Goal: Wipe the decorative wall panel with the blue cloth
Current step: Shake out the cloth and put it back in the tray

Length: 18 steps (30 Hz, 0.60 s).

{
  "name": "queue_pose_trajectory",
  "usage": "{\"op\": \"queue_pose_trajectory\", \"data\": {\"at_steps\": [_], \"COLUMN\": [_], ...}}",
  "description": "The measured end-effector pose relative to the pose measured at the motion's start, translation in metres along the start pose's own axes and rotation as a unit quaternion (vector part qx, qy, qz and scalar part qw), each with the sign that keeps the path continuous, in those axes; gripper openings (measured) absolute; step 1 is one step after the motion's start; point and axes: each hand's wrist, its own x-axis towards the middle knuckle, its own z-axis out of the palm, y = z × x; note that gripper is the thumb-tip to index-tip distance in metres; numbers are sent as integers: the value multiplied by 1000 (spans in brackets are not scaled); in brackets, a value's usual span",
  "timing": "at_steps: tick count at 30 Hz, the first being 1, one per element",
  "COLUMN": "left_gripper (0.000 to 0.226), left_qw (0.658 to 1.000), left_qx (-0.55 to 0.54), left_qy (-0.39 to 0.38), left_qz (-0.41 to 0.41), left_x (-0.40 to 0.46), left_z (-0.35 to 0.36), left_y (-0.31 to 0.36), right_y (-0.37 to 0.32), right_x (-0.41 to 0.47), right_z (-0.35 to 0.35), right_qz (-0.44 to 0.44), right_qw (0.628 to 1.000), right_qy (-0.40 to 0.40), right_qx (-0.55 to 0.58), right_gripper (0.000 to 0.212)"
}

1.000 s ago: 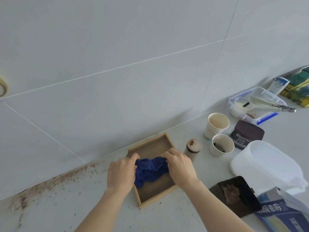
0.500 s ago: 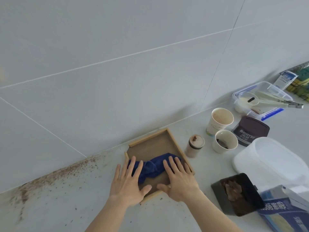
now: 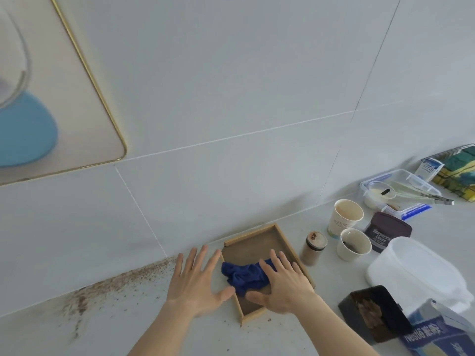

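A crumpled blue cloth (image 3: 243,276) lies in a shallow wooden tray (image 3: 257,242) on the counter against the tiled wall. My left hand (image 3: 198,281) hovers with fingers spread just left of the tray, holding nothing. My right hand (image 3: 285,283) is spread flat over the tray's right half, its fingers over the cloth's right end. The decorative wall panel (image 3: 74,98), cream with a gold rim and a blue shape, hangs on the wall at the upper left, well above both hands.
Brown powder (image 3: 108,286) is scattered along the counter's back edge to the left. Right of the tray stand a small jar (image 3: 312,249), two paper cups (image 3: 344,222), a cocoa tin (image 3: 386,231), a white tub (image 3: 413,271), a black container (image 3: 372,312), a clear box (image 3: 398,194) and a Nestle carton (image 3: 437,335).
Both hands gripped the cloth in the tray a second ago, then let go and spread flat. The view has tilted up, bringing the wall panel into sight.
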Motion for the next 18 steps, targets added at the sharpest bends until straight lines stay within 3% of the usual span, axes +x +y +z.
{"op": "queue_pose_trajectory", "data": {"at_steps": [4,7,12,14,18], "left_gripper": [97,100,101,105,136], "left_qw": [999,997,990,988,985], "left_qx": [-9,-21,-46,-47,-57], "left_qy": [38,71,115,125,133], "left_qz": [-16,-32,-68,-80,-98], "left_x": [-35,-69,-130,-154,-196], "left_z": [-19,-33,-55,-60,-68], "left_y": [-40,-79,-148,-176,-223], "right_y": [-46,-92,-182,-216,-273], "right_x": [-20,-34,-56,-63,-77], "right_z": [-18,-32,-50,-53,-56], "right_qz": [-7,-20,-48,-63,-86], "right_qw": [1000,999,996,995,991], "right_qy": [27,44,69,77,92], "right_qx": [-7,-18,-25,-29,-47], "right_gripper": [105,105,128,124,110]}}
